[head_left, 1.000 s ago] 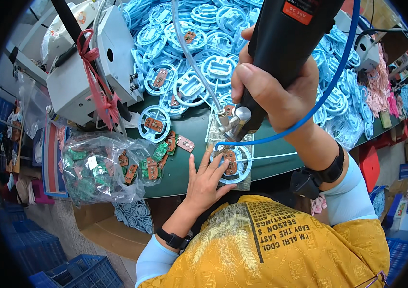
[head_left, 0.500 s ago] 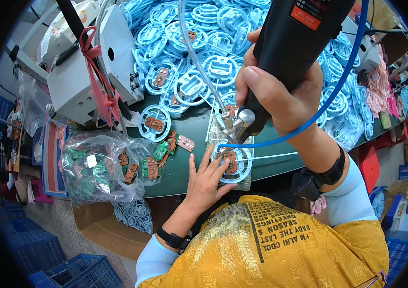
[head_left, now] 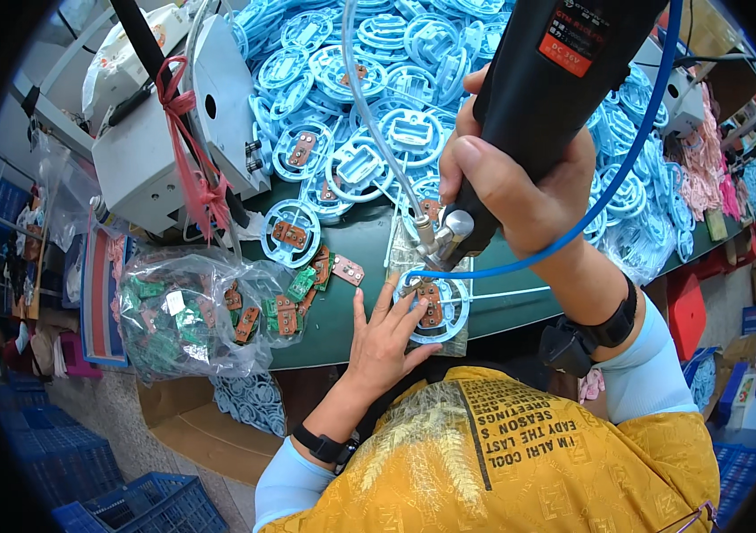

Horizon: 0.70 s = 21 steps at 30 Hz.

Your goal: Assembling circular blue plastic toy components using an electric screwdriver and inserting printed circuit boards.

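Observation:
My right hand [head_left: 524, 191] is wrapped round a black electric screwdriver [head_left: 542, 98], tilted with its metal nose down. The nose meets a round light-blue plastic part [head_left: 460, 327] at the table's near edge, by a small brown circuit board [head_left: 432, 306] seated in it. Fingers spread, my left hand [head_left: 378, 346] lies flat with its fingertips on the part's left side and partly over the board. The screwdriver's tip and any screw under it are too small to make out. A clear hose [head_left: 362, 98] and a blue hose [head_left: 529, 259] run to the nose.
Many light-blue round parts [head_left: 409, 131] are heaped at the back of the green table [head_left: 342, 342]. Loose boards [head_left: 307, 282] and a clear bag of boards [head_left: 187, 311] lie left. Behind them stands a grey metal box [head_left: 160, 133]. Blue crates [head_left: 156, 506] sit on the floor.
The table and its things sit slightly lower and further right in the picture. Both hands hold nearly the same pose, and the screwdriver's nose stays at the round part.

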Motion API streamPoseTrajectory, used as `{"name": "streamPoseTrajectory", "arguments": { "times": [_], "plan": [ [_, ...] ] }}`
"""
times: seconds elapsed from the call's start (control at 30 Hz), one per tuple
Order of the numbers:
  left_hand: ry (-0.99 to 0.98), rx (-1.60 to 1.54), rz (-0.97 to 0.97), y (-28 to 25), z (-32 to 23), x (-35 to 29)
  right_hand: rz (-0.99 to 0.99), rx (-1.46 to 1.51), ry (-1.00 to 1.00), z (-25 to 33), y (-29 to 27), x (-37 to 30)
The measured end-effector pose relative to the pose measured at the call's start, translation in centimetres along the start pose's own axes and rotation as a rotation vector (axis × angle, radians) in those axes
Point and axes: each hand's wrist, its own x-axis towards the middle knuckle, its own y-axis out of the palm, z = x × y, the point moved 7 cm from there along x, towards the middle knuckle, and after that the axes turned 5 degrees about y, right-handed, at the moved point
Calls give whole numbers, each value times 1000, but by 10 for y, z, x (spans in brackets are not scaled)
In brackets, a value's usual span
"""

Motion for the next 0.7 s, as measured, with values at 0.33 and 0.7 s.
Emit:
{"name": "streamPoseTrajectory", "arguments": {
  "times": [0.33,0.7],
  "plan": [
    [20,38,-17,0,-3,1,12,12,5,-4,18,-1],
    [-6,147,-69,10,10,17,-31,28,-57,36,-13,-5]
  ]
}}
